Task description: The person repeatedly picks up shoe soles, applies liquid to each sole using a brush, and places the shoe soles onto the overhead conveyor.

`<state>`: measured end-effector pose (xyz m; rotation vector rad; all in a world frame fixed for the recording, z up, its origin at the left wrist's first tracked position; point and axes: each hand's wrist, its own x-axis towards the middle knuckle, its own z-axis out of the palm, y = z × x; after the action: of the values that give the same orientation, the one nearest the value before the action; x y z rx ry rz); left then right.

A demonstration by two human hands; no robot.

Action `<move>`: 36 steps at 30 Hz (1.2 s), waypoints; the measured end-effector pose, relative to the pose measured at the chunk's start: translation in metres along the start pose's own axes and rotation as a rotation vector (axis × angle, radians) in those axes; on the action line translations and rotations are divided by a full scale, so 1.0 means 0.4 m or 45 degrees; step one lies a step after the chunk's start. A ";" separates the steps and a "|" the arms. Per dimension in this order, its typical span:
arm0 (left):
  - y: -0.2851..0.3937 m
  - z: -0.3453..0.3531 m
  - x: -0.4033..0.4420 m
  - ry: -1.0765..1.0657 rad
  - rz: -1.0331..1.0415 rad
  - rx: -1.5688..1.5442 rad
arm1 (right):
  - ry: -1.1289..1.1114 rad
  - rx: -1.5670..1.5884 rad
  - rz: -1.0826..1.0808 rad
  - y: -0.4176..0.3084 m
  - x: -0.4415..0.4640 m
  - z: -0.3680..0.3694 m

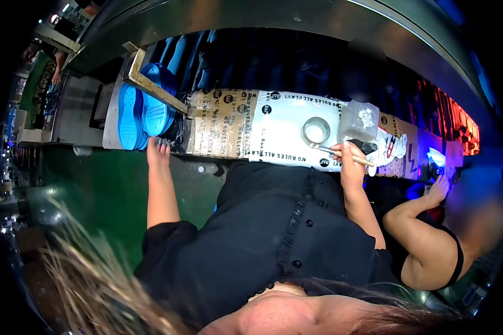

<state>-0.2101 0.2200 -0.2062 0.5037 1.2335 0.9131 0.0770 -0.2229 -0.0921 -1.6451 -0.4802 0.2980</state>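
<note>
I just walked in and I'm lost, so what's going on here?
The right hand holds a brush, its tip by the rim of a round container on a white printed sheet. The left hand is at the near end of the blue shoes; contact is unclear. Further right is another person's hand.

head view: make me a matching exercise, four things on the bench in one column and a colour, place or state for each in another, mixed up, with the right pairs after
Column one
1. brush
2. shoes
3. dish
4. tub

Column two
a. see-through, with white bits showing in it
b. held in the right hand
c. round, on the printed white sheet
d. bright blue, close by the left hand

Right pairs: 1-b, 2-d, 3-c, 4-a
</note>
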 end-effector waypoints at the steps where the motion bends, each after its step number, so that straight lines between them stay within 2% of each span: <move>1: 0.022 0.018 0.018 0.040 -0.018 -0.033 | -0.004 -0.011 0.005 -0.006 0.003 0.010; 2: 0.039 0.040 0.038 0.077 -0.037 -0.067 | -0.020 -0.005 0.011 -0.014 0.007 0.017; 4: 0.077 0.053 0.114 0.035 -0.265 -0.087 | -0.027 -0.007 0.027 -0.019 0.007 0.025; 5: 0.087 0.050 0.126 -0.098 -0.233 -0.042 | -0.019 -0.004 0.046 -0.018 0.006 0.027; 8: 0.101 0.060 0.143 -0.045 -0.232 0.115 | -0.005 -0.029 0.101 -0.003 0.003 0.029; 9: 0.092 0.068 0.124 -0.070 -0.104 0.152 | 0.002 -0.014 0.113 0.000 0.004 0.031; 10: 0.086 0.054 0.134 -0.070 -0.109 0.161 | 0.010 0.003 0.126 0.003 0.004 0.033; 12: 0.066 0.018 0.151 -0.242 0.027 0.274 | 0.008 -0.023 0.127 -0.004 0.006 0.036; 13: 0.050 -0.004 0.133 -0.183 0.105 0.301 | -0.014 -0.027 0.118 -0.007 0.009 0.038; 15: 0.037 -0.084 0.095 -0.120 0.090 0.331 | -0.047 -0.031 0.100 -0.016 0.011 0.038; 19: 0.050 -0.272 -0.061 -0.461 -0.051 0.354 | -0.049 -0.024 0.107 -0.007 0.006 0.029; 22: 0.050 -0.388 -0.117 -0.553 -0.157 0.398 | -0.051 0.014 0.121 -0.005 0.007 0.032; 24: 0.038 -0.406 -0.147 -0.624 -0.290 0.439 | -0.064 0.062 0.128 0.000 0.009 0.032; 26: 0.024 -0.344 -0.205 -0.599 -0.303 0.521 | -0.057 0.088 0.123 -0.002 0.008 0.034; 30: -0.053 -0.209 -0.227 -0.810 -0.299 0.576 | -0.048 0.173 0.093 0.011 0.003 0.019; 32: -0.119 -0.128 -0.247 -0.819 -0.294 0.521 | -0.013 0.182 0.072 0.022 -0.005 0.006; 34: -0.182 -0.039 -0.286 -0.789 -0.370 0.400 | 0.069 0.197 0.123 0.034 -0.011 -0.002; 36: -0.203 0.079 -0.398 -0.667 -0.459 0.377 | 0.029 0.180 0.109 0.041 -0.013 -0.018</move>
<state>-0.1634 0.0491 -0.1668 0.6771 0.9338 0.2622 0.0781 -0.2328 -0.1079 -1.5319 -0.3636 0.3685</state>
